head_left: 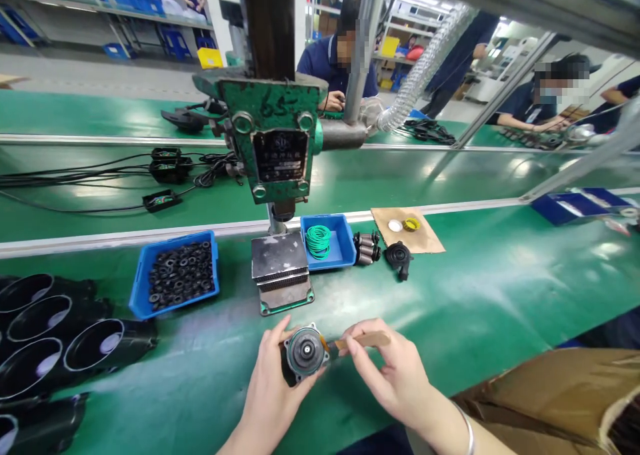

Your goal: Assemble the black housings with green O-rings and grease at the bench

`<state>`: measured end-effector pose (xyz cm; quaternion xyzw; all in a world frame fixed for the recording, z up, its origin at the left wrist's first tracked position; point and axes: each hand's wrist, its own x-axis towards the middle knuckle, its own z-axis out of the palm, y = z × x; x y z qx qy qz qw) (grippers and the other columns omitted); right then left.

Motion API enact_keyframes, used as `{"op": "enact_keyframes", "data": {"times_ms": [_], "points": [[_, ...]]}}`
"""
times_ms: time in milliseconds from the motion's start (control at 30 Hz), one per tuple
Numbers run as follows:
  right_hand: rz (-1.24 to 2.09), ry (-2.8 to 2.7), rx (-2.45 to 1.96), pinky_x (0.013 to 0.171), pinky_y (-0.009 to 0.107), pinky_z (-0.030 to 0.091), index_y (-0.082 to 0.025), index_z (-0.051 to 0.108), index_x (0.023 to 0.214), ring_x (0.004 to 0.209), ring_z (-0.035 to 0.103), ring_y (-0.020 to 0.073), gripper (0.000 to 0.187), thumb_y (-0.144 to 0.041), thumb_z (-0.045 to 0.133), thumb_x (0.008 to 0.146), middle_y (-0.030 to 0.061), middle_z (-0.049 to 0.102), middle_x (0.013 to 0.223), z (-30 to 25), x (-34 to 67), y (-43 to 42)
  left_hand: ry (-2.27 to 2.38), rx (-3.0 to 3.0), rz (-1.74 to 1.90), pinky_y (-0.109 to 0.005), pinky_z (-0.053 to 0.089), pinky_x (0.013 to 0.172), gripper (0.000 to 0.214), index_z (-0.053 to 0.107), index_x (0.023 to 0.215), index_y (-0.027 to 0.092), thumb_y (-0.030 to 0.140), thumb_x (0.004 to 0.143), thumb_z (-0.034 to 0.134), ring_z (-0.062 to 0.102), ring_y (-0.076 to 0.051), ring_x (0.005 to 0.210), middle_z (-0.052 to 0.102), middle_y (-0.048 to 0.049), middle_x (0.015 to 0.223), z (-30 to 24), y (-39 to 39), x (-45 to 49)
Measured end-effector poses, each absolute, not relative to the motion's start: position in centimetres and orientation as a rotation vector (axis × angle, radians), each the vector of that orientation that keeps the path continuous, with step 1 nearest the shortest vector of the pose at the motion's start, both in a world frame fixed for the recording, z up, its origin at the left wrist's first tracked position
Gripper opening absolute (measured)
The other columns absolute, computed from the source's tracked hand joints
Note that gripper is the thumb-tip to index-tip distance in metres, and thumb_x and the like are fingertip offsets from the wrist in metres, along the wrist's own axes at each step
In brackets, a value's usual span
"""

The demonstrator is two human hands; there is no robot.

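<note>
My left hand (275, 382) is closed around a round pump motor housing (306, 352), its open face turned up, showing a black centre with a light shaft tip and a green ring near the rim. Between the thumb and fingers of my right hand (393, 368) is a small brush with a wooden handle (373, 339). The brush's tip meets the right side of the housing's rim; whether it touches the green ring I cannot tell. Just beyond my hands stands the metal block (280, 258) of a green hand press (275, 142).
A blue bin of black rubber rings (139, 288) and a blue bin of green O-rings (343, 242) flank the press. Right of it lie dark metal rotors (367, 247), a black pump cover (399, 258) and cardboard (433, 238) with a yellow cap. Large black housings (43, 318) crowd the left.
</note>
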<state>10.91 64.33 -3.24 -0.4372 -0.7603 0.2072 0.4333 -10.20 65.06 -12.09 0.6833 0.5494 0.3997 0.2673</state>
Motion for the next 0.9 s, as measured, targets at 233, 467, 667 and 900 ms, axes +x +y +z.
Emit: {"op": "enact_keyframes", "data": {"times_ms": [233,467,667,900], "points": [[0.397,-1.777,-1.095,0.073,0.023,0.058,-0.02,0.059,0.102,0.078,0.071,0.014,0.022,-0.005,0.056,0.085,0.0034,0.07,0.086,-3.8,8.3,60.7,1.588,1.927,1.104,-0.046,0.056,0.083,0.086,0.029,0.144,0.018,0.041,0.076,0.076,0.063,-0.028,0.095,0.059,-0.009,0.103,-11.8,64.8,-9.7],[0.256,-1.711,-1.017,0.079,0.022,0.059,-0.019,0.06,0.102,0.083,0.071,0.014,0.027,0.0,0.058,0.083,0.0045,0.072,0.087,-1.6,7.7,61.4,1.458,1.96,1.192,-0.043,0.054,0.093,0.086,0.022,0.148,0.018,0.036,0.081,0.072,0.063,-0.027,0.109,0.059,-0.0127,0.117,-12.0,64.4,-9.8],[0.299,-1.975,-0.841,0.082,0.031,0.061,-0.015,0.058,0.107,0.088,0.069,0.0177,0.029,0.002,0.06,0.083,0.0092,0.072,0.093,-2.7,6.5,62.5,1.398,1.881,1.128,-0.04,0.053,0.099,0.083,0.017,0.147,0.021,0.03,0.084,0.068,0.065,-0.023,0.114,0.065,-0.0102,0.124,-11.6,64.2,-9.8],[0.022,-2.134,-0.816,0.083,0.033,0.063,-0.011,0.058,0.111,0.091,0.071,0.0209,0.032,0.0,0.064,0.081,0.014,0.074,0.097,-4.2,5.8,63.0,1.388,1.962,1.239,-0.041,0.056,0.093,0.074,0.017,0.15,0.018,0.028,0.089,0.058,0.068,-0.024,0.108,0.066,-0.0126,0.119,-12.0,64.5,-9.7]]}}
